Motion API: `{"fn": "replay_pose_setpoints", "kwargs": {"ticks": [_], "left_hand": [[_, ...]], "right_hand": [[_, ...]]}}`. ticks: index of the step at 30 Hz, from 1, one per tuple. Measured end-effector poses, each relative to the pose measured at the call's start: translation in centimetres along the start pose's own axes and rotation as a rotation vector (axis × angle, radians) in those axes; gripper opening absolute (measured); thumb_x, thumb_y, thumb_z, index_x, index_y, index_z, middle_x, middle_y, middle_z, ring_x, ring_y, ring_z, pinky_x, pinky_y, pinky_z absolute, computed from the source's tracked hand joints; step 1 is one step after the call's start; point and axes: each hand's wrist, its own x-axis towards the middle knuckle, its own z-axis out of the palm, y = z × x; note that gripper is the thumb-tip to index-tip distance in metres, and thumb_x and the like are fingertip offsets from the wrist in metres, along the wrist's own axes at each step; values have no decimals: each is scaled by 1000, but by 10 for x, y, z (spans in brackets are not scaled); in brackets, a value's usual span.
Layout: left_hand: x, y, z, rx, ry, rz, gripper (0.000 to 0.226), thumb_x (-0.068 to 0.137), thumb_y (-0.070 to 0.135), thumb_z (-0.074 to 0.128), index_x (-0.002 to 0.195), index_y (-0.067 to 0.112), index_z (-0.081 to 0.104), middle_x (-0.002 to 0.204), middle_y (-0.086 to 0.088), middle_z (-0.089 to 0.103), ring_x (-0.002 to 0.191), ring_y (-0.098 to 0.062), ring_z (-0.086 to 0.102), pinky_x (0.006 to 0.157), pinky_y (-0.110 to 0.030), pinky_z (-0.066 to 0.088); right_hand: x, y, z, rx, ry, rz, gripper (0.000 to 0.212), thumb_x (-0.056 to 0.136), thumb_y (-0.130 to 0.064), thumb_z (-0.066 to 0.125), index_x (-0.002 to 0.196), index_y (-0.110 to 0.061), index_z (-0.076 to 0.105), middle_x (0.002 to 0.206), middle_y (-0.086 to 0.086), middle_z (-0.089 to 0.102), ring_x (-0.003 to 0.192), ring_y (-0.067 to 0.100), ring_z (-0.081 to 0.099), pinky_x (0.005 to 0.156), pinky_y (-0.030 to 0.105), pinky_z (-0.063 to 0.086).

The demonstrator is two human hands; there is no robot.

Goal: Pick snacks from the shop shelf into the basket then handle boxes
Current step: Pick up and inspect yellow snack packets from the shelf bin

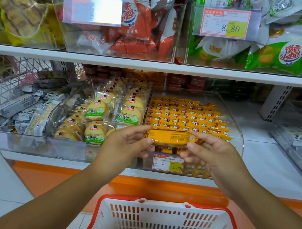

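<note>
Left hand (123, 145) and right hand (215, 157), forearms outstretched, in pinch on ends of yellow packet (170, 137).

shop | price tag (225, 22) | snack bins (195, 124) | basket (168, 226)

The lower shelf (259, 157) bears adjacent clear bins (65, 148) of biscuits (97, 110) and yellow packets (184, 116).

Forearms outstretched, left hand (123, 145) and right hand (211, 157) pinched onto opposite ends of an orange-yellow foil snack packet (170, 138).
</note>
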Motion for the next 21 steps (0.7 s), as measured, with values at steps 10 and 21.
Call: {"fn": "replay_pose_setpoints", "kwargs": {"ticks": [10,21], "left_hand": [[2,-13,5,425,45,124,22,95,28,61,116,26,69,76,6,72,66,-6,66,60,-25,53],[10,-23,-11,1360,-145,464,47,94,43,44,135,26,59,134,8,61,114,-21,57,89,-41,48]], "right_hand": [[8,-1,11,-145,65,-24,21,93,-25,63,105,-38,53,92,0,77,83,18,75,85,37,57],[39,-4,7,-377,139,-247,22,91,-22,67,109,-33,60,99,-16,74,94,1,70,84,25,58]]}}
